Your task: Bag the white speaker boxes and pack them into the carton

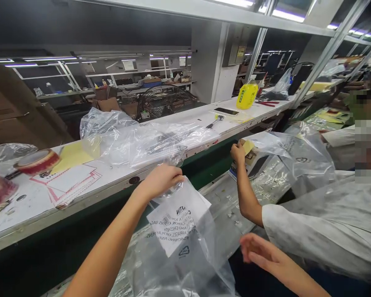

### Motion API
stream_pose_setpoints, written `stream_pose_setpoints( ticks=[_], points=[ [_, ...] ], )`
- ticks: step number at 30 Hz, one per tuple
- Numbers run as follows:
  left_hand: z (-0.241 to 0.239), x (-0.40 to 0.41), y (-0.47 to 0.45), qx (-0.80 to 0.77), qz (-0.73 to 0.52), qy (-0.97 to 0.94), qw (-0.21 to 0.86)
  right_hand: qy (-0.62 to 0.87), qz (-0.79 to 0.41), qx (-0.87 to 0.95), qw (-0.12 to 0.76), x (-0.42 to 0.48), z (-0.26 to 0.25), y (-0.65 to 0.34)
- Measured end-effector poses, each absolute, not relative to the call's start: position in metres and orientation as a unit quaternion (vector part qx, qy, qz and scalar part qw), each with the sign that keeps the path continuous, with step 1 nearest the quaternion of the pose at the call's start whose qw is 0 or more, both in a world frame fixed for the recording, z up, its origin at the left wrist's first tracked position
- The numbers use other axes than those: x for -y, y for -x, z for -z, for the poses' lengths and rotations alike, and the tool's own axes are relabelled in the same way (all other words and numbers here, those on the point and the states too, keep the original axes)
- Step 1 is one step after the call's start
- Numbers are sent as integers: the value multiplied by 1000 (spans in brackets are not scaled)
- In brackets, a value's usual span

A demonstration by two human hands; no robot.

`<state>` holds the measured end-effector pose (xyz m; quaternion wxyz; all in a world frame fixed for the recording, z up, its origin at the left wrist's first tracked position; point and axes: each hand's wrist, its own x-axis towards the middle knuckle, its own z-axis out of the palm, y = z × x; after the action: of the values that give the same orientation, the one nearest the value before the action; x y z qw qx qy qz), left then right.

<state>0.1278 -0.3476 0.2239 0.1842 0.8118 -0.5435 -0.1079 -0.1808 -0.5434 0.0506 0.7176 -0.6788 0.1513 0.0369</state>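
Pinched in my left hand is the top edge of a clear plastic bag printed with warning text and a recycling mark. A folded white paper sheet lies inside or behind the film near its top; which of the two I cannot tell. The bag hangs down over the lower work surface. My right hand is in the air to the right of the bag, apart from it, fingers loosely curled and spread with nothing in them.
On the white shelf lie more clear bags, tape rolls, a phone, a razor and a yellow jug. At right, a co-worker's hand holds a yellow piece beside another plastic bag.
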Motion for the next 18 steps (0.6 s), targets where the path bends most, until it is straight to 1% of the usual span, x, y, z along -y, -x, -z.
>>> stream_pose_setpoints(
  ticks=[3,5,6,8,11,14,16,18],
  points=[
    [-222,351,-123,558,229,-763,232,660,143,-141,724,539,-67,148],
    [-224,354,-117,573,305,-720,247,659,208,-113,713,533,-83,114],
    [-225,355,-113,583,320,-705,246,666,211,-91,709,529,-91,95],
    [-226,359,-105,593,306,-708,231,678,194,-33,708,516,-105,61],
    [-225,359,-94,551,210,-778,217,664,219,-39,713,495,-110,31],
    [-222,349,-86,542,149,-794,232,623,214,-91,747,484,-103,29],
    [-220,339,-82,568,147,-776,231,619,184,-81,759,485,-97,34],
    [-218,328,-76,574,155,-770,232,636,161,-58,752,488,-93,38]
  ],
)
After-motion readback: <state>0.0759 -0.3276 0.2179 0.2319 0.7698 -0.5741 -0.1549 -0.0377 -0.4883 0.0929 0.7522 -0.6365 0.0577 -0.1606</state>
